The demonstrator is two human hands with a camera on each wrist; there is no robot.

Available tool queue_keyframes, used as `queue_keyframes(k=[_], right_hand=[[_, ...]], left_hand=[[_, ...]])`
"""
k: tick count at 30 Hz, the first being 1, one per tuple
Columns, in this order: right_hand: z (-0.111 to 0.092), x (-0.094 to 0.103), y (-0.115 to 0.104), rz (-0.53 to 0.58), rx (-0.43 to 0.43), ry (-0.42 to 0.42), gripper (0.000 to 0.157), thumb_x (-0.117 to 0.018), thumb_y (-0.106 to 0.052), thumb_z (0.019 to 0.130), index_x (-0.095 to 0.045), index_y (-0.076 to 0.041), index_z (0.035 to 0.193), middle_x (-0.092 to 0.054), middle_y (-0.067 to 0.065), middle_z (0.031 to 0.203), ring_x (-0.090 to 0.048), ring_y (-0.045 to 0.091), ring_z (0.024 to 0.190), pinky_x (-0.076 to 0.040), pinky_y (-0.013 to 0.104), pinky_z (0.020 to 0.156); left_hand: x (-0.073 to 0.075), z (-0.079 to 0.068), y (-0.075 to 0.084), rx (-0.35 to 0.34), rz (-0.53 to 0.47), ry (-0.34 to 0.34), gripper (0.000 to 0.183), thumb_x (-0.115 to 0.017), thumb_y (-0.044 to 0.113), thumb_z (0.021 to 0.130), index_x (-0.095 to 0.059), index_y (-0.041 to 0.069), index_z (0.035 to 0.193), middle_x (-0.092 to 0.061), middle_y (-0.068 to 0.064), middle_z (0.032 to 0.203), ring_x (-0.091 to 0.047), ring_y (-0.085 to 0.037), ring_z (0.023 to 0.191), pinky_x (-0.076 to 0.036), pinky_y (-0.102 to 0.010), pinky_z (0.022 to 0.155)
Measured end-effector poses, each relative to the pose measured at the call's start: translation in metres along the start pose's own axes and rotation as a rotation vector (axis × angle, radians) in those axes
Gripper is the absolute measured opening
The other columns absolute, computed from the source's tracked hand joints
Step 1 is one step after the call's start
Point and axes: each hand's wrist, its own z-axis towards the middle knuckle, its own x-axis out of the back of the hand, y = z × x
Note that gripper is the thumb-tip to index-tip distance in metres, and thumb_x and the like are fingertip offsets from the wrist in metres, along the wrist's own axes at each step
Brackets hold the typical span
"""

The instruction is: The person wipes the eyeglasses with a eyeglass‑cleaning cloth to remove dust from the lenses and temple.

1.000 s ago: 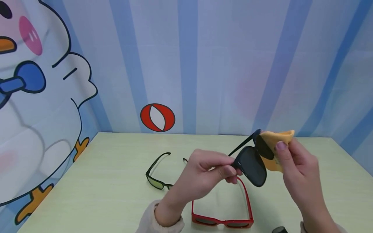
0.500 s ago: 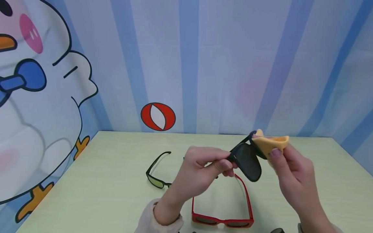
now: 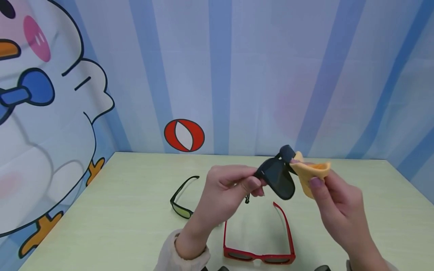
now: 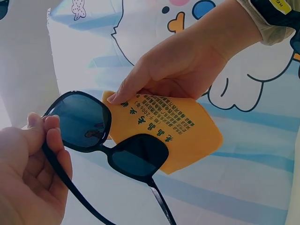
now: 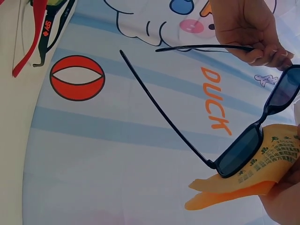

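A left hand (image 3: pixel 223 194) pinches sunglasses (image 3: pixel 280 181) as the right hand (image 3: pixel 340 209) grips a yellow cloth (image 3: pixel 309 175) at one lens (image 5: pixel 241 151), wiping apparently unfinished.

Studio-like setting: table (image 3: pixel 118 222), cartoon backdrop (image 3: pixel 257 82)

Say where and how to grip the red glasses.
Probably pinch the right temple near its hinge, coming from the right: the red glasses sit unfolded, lenses on the near side, and that temple shows whole while the left hand hides part of the other.
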Motion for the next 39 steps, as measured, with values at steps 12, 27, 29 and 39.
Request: queue_keyframes(k=[12, 27, 29, 39], right_hand=[[0.003, 0.007, 0.004, -0.048, -0.111, 0.002, 0.025, -0.045, 0.004, 0.095, -0.059, 0.006, 0.116, -0.066, -0.006, 0.110, -0.061, 0.003, 0.092, -0.046, 0.013, 0.078], [0.005, 0.010, 0.005, 0.059, -0.161, 0.024, 0.024, -0.042, 0.006, 0.095, -0.055, 0.014, 0.114, -0.065, 0.000, 0.112, -0.062, 0.008, 0.101, -0.047, 0.016, 0.082], [0.004, 0.009, 0.003, 0.094, -0.152, 0.015, 0.025, -0.042, 0.007, 0.095, -0.055, 0.013, 0.115, -0.065, 0.003, 0.114, -0.060, 0.010, 0.105, -0.046, 0.016, 0.083], [0.001, 0.007, 0.002, 0.220, 0.002, -0.002, 0.026, -0.041, 0.012, 0.092, -0.056, 0.015, 0.113, -0.064, 0.007, 0.116, -0.057, 0.015, 0.112, -0.043, 0.018, 0.090]], left_hand=[[0.001, -0.001, 0.004, 0.043, -0.126, -0.013, 0.048, -0.061, 0.029, 0.088, -0.059, -0.018, 0.084, -0.056, -0.029, 0.069, -0.059, -0.015, 0.065, -0.053, -0.034, 0.062], [-0.005, -0.001, 0.002, -0.002, -0.212, -0.200, 0.048, -0.057, 0.028, 0.090, -0.058, -0.019, 0.083, -0.056, -0.029, 0.069, -0.060, -0.028, 0.062, -0.052, -0.036, 0.058], [-0.006, -0.001, 0.001, -0.006, -0.200, -0.215, 0.041, -0.057, 0.021, 0.091, -0.058, -0.019, 0.084, -0.057, -0.029, 0.070, -0.060, -0.029, 0.062, -0.053, -0.036, 0.059], [-0.009, -0.001, 0.000, -0.001, -0.142, -0.193, 0.006, -0.054, -0.018, 0.083, -0.060, -0.018, 0.084, -0.059, -0.027, 0.071, -0.060, -0.027, 0.062, -0.054, -0.036, 0.061]])
